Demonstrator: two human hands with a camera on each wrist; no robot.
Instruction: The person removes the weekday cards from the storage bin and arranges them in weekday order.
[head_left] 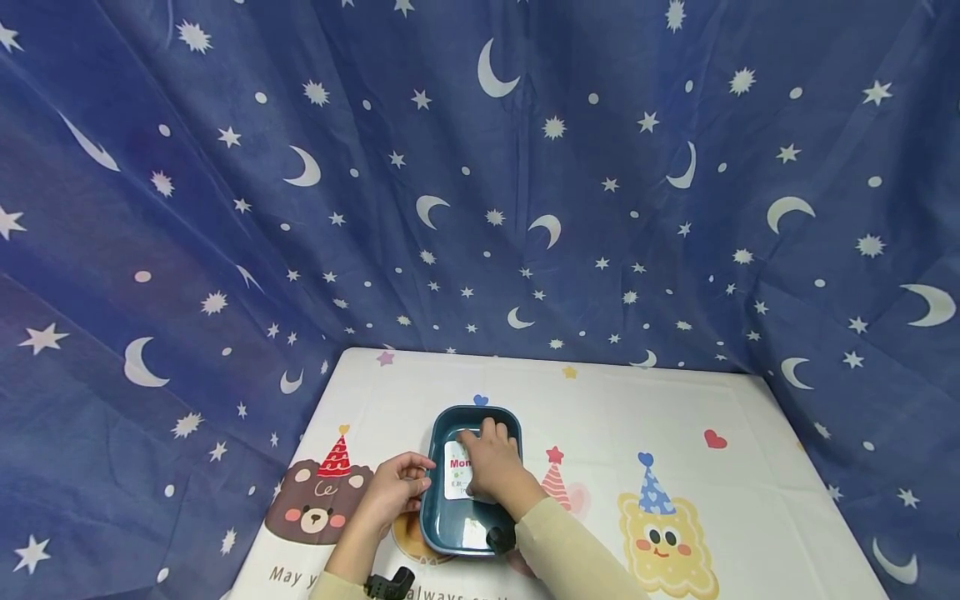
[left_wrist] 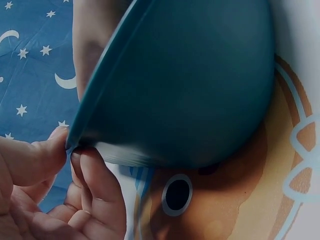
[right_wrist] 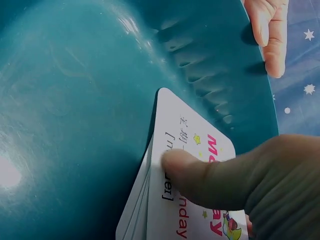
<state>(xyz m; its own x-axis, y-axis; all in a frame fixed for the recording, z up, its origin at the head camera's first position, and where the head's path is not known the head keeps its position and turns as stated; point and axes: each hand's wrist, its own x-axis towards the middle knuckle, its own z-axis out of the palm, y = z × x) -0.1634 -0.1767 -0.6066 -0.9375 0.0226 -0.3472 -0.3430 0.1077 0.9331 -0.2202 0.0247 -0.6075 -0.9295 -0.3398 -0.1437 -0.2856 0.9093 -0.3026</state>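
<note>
A teal plastic basin (head_left: 450, 531) with rounded corners lies on the table in the head view. My left hand (head_left: 392, 490) pinches its left rim, thumb on one side and fingers under the edge in the left wrist view. Inside the basin, my right hand (head_left: 495, 468) holds a stack of white flash cards (right_wrist: 175, 120). The thumb (right_wrist: 215, 180) lies across the top card, which shows pink "Monday" lettering and small stars. Lower cards fan out slightly beneath it. In the right wrist view the fingers under the stack are mostly hidden.
A white tablecloth (head_left: 622, 417) printed with a bear, a biscuit figure and party hats covers the table. Behind and to the left hangs a blue curtain (head_left: 480, 275) with moons and stars. Black wrist cameras sit on both forearms.
</note>
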